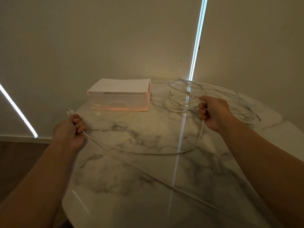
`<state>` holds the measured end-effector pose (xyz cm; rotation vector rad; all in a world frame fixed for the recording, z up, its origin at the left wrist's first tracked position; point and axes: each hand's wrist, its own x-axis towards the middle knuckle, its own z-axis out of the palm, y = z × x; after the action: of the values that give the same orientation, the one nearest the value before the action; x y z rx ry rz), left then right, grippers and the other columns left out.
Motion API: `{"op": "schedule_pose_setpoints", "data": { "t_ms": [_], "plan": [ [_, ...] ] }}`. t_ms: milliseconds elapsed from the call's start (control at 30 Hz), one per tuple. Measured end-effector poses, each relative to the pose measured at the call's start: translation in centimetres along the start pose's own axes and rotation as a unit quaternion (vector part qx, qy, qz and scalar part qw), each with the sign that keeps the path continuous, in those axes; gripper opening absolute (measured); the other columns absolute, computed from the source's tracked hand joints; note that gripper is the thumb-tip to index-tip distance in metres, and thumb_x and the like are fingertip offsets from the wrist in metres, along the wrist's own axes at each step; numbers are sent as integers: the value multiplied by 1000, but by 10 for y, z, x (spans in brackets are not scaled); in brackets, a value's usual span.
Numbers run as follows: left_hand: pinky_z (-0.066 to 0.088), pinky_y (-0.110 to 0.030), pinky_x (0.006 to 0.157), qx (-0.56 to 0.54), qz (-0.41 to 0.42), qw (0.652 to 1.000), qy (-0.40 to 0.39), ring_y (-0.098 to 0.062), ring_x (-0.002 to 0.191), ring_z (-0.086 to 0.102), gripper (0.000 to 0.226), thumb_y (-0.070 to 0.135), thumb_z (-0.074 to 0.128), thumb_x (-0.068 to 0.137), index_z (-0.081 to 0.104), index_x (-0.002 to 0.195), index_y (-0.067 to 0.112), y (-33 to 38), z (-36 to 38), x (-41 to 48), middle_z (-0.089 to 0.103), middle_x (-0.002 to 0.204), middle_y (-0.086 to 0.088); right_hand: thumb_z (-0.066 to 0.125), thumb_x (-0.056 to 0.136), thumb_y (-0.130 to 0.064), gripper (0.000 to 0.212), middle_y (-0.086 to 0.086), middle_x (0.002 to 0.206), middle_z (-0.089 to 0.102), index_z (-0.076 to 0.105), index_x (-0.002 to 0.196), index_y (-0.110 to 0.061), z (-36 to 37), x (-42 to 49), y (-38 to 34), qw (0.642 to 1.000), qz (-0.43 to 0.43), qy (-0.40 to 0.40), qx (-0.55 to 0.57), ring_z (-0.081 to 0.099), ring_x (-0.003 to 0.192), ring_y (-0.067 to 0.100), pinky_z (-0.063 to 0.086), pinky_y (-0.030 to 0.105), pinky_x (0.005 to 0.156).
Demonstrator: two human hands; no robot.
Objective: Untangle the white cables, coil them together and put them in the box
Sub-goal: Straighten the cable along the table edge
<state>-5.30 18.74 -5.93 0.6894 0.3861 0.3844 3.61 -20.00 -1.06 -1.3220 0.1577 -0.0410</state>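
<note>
We look down at a glossy white marble counter (pixel 148 175) with grey veins. Our two bare forearms reach out over it, and the hands are well apart.

The left hand (pixel 72 129) is at the counter's left edge, its fingers curled round a white cable. A short white plug (pixel 69 111) sticks up past the knuckles. Two strands run out from under this hand. One strand (pixel 139 153) sags in a shallow arc across the counter and climbs to the right hand (pixel 213 111), which is closed in a fist round it. The other strand (pixel 164 182) runs diagonally over the counter toward the near right and passes under the right forearm.

Just beyond the right hand, at the far right of the counter, the rest of the white cables (pixel 189 94) lie in a loose tangle of overlapping loops. A few small connector ends show among them. We cannot tell how many cables there are.

Left of the tangle, near it but not touching, stands the box (pixel 120 102), a translucent pinkish plastic container with a handle cut-out in its near wall. A white cover (pixel 120 85) lies on top; whether it is a lid or a sheet we cannot tell.

Behind the counter hang beige roller blinds (pixel 98 38). A bright slit of daylight (pixel 198 43) between two of them is mirrored as a pale line on the counter. A second, slanted slit (pixel 16 109) shows at far left, above a dark wooden floor (pixel 19 158).
</note>
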Motion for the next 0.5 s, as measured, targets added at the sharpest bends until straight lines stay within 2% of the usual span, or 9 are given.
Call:
{"op": "schedule_pose_setpoints", "data": {
  "t_ms": [67, 167, 233, 333, 433, 500],
  "plan": [
    [24, -19, 33, 6, 2, 1000, 5, -6, 33, 26, 38, 9, 26, 102, 36, 67, 20, 0, 0, -1, 33, 42, 11, 50, 97, -8, 14, 2, 57, 38, 62, 92, -13, -1, 0, -4, 999, -23, -23, -15, 26, 38, 9, 18, 17, 40],
    [24, -19, 33, 15, 4, 1000, 5, -6, 32, 26, 37, 11, 28, 102, 36, 68, 20, 0, 1, -2, 34, 43, 11, 50, 100, -9, 21, 3, 58, 42, 67, 98, -20, 5, -9, -31, 981, -154, -89, 72, 29, 47, 12, 21, 21, 45],
    [23, -19, 33, 16, 7, 1000, 3, -6, 32, 26, 36, 12, 30, 102, 36, 67, 20, 0, 2, -3, 33, 42, 12, 49, 100, -9, 23, 5, 63, 47, 69, 100, -20, 8, -13, -47, 970, -194, -115, 92, 36, 53, 14, 29, 23, 47],
    [24, -20, 32, 19, 4, 1000, 1, -6, 32, 25, 37, 12, 29, 102, 35, 67, 21, -1, 2, -3, 33, 42, 12, 52, 99, -10, 18, 3, 64, 50, 69, 95, -14, 4, -7, -44, 982, -140, -103, 70, 42, 55, 16, 35, 25, 50],
    [25, -21, 32, 12, -2, 1000, -2, -6, 31, 25, 39, 10, 24, 102, 35, 67, 21, 0, 1, -2, 31, 42, 11, 50, 100, -14, 18, 0, 59, 44, 67, 97, -9, -3, 1, -36, 993, -62, -98, 13, 36, 52, 15, 31, 25, 47],
    [25, -20, 32, 16, 1, 1000, -4, -6, 31, 25, 39, 10, 23, 103, 35, 67, 21, -1, 2, -2, 31, 42, 12, 49, 101, -18, 19, -1, 56, 36, 67, 100, -12, -3, 3, -44, 990, -84, -113, -8, 30, 50, 13, 27, 24, 48]
  ]
}}
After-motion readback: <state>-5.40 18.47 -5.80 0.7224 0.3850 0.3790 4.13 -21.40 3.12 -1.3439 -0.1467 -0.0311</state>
